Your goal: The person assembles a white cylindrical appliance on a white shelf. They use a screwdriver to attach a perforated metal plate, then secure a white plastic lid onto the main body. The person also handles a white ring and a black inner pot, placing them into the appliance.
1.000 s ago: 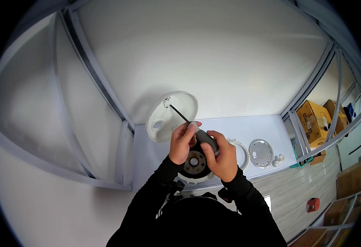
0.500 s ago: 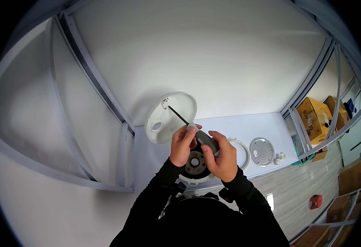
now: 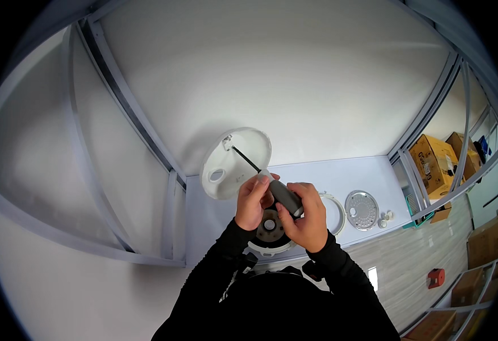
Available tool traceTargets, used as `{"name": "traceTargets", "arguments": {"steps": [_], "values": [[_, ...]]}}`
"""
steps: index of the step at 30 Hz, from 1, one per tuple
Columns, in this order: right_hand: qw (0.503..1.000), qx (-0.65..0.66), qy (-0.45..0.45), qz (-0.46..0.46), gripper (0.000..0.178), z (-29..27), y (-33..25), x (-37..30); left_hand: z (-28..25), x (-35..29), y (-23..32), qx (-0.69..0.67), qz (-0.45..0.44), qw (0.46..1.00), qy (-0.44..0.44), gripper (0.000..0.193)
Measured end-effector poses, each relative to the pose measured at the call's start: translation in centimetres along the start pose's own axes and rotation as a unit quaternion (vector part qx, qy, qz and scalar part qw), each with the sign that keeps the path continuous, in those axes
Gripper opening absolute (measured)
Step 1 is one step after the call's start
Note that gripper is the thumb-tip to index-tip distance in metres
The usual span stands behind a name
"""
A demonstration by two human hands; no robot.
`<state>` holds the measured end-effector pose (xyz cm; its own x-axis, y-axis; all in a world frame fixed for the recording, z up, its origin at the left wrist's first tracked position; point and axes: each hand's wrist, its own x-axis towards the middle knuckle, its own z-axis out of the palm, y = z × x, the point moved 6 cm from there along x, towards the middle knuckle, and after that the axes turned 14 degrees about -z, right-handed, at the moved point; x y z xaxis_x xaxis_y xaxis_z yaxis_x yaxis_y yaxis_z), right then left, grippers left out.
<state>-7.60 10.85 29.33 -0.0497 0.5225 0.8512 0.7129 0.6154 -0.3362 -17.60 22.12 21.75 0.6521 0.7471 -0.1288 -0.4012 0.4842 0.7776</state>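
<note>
Both my hands grip one grey-handled screwdriver (image 3: 284, 197). My left hand (image 3: 253, 200) pinches the front of the handle, near the dark shaft; my right hand (image 3: 305, 216) closes around the rear of it. The shaft points up and left, its tip at a small fitting inside the raised white lid (image 3: 237, 165). Whether the tip sits in a screw is too small to tell. Under my hands lies the round white appliance body (image 3: 270, 247), with a dark inside and a ring-shaped centre plate, partly hidden by my hands.
To the right on the white table (image 3: 362, 170) lie a white ring (image 3: 341, 213), a perforated metal disc (image 3: 362, 210) and small white parts (image 3: 384, 220). A wall stands behind. Beyond the metal frame are cardboard boxes (image 3: 433, 165) and a red object (image 3: 436, 278) on the floor.
The fingers of my right hand have shifted slightly around the screwdriver's handle. The tip stays at the same fitting in the lid, and my left hand has barely moved.
</note>
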Motion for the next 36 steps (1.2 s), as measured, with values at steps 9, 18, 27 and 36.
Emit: {"name": "traceTargets", "arguments": {"steps": [9, 18, 27, 36], "values": [[0.991, 0.012, -0.008, 0.134, 0.048, 0.1, 1.0, -0.7, 1.0, -0.4, 0.2, -0.057, -0.049, 0.996, -0.052, 0.033], [0.998, -0.037, 0.052, -0.014, 0.042, -0.5, -0.7, 1.5, -0.4, 0.7, -0.6, -0.038, -0.027, 0.998, -0.043, 0.026], [0.998, -0.021, 0.059, -0.028, 0.042, -0.3, -0.1, 0.9, 0.3, 0.1, -0.4, -0.076, -0.028, 0.997, -0.016, 0.024], [0.992, 0.033, -0.011, 0.125, 0.042, 0.3, 0.8, -0.2, 1.3, -0.4, 0.6, -0.072, -0.04, 0.996, -0.02, 0.028]]}}
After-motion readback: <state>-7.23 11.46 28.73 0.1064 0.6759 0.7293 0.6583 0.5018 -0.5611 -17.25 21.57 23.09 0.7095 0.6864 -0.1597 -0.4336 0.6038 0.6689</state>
